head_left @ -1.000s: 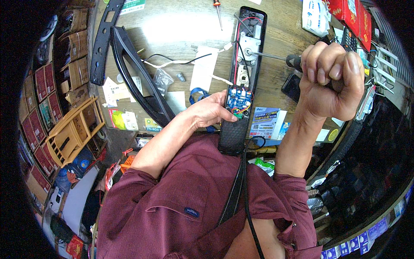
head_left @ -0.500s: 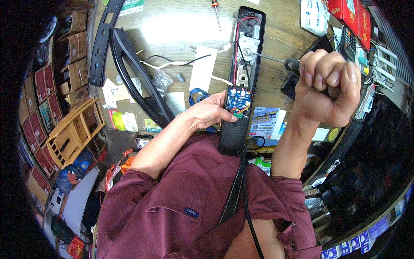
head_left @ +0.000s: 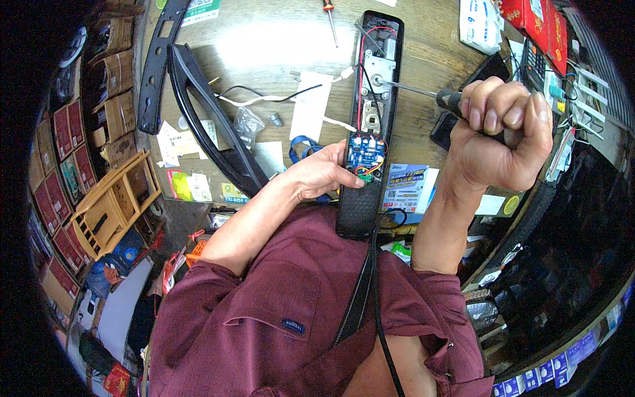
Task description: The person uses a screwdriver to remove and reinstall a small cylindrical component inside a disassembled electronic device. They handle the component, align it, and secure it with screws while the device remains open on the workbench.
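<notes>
A long black electronic lock housing (head_left: 359, 206) lies open and lengthwise in front of me, its near end close to my shirt. Inside it are a blue circuit board (head_left: 366, 152), a silver metal plate (head_left: 380, 71) and thin red and black wires. My left hand (head_left: 325, 171) grips the housing by its left side, thumb over the lower edge of the board. My right hand (head_left: 501, 135) is closed in a fist around the dark handle of a screwdriver (head_left: 411, 88). Its shaft runs left, with the tip at the round hole in the metal plate.
Left of the housing lie a black curved frame (head_left: 205, 99), a black perforated strip (head_left: 151, 99), a small clear bag (head_left: 247, 126) and a white-and-black cable (head_left: 258, 101). Another screwdriver (head_left: 332, 23) is at the far side. A white packet (head_left: 481, 26) and red boxes (head_left: 539, 26) stand far right.
My right hand has shifted very slightly, with the screwdriver tip still at the plate. My left hand keeps its hold on the housing.
</notes>
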Motion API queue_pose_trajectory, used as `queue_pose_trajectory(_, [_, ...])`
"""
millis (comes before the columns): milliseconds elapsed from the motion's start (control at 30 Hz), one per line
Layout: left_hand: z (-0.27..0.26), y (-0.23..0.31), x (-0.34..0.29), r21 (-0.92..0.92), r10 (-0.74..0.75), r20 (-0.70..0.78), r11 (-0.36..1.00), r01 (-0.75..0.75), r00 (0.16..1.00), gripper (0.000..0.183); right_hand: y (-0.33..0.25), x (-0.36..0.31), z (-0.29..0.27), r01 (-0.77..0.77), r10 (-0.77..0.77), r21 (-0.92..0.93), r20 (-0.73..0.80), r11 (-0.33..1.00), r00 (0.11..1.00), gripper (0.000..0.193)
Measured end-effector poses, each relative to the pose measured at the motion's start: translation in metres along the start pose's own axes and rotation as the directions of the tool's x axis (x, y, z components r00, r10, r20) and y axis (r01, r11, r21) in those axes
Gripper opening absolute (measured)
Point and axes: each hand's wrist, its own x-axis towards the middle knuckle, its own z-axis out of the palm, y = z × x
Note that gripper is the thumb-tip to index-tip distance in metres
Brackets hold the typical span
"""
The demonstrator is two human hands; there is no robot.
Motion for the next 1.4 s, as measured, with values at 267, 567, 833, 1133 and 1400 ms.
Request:
queue_pose_trajectory(267, [0.000,0.000,0.001,-0.009,-0.003,0.002,1.000,0.003,1.000,0.070,-0.001,0.004,-0.001,-0.005,0.003,-0.039,-0.038,0.999,0.999,0.032])
queue_pose_trajectory(567, [0.007,0.003,-0.004,0.082,0.070,-0.006,0.994,-0.070,0.998,0.075,-0.012,0.006,0.003,-0.003,0.004,-0.009,0.031,1.000,1.000,0.029])
queue_pose_trajectory(833, [0.012,0.006,-0.010,0.188,0.120,0.024,0.974,-0.123,0.992,0.078,-0.042,0.005,0.012,-0.097,0.099,-0.070,0.033,0.993,0.995,0.030])
queue_pose_trajectory(1133, [0.018,0.003,-0.016,0.257,0.180,0.027,0.949,-0.180,0.983,0.082,-0.041,0.000,0.019,-0.012,0.016,0.077,-0.045,0.997,0.999,0.028])
queue_pose_trajectory(1400, [0.016,-0.001,-0.017,0.322,0.204,0.020,0.926,-0.199,0.979,0.082,-0.047,-0.001,0.020,-0.014,0.016,0.053,-0.023,0.998,1.000,0.029])
